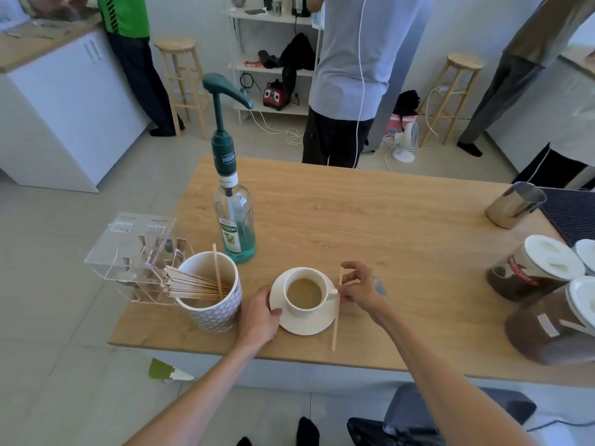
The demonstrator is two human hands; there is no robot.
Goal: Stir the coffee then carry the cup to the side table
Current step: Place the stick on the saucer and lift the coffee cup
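Down near the front edge of the wooden table (370, 220), a white cup (306, 292) of milky coffee sits on a white saucer (299, 323). The left hand (259, 317) rests at the saucer's left rim, fingers curled narrowly with the thumb lying over the rim's edge, so it touches the saucer rather than the cup. The right hand (360, 289) is at the cup's right side, thumb and forefinger pinched close at the small handle; whether they actually clamp the handle cannot be told. A wooden stirrer (336, 317) stands just right of the saucer, running from the near table edge up to the right hand's fingers, which appear to touch its far end. Left of the saucer, just beside the left hand, stands a patterned mug (211, 304) full of stirrers, with a clear acrylic holder (128, 252) beyond it. A syrup bottle (233, 220) with a green pump stands farther back.
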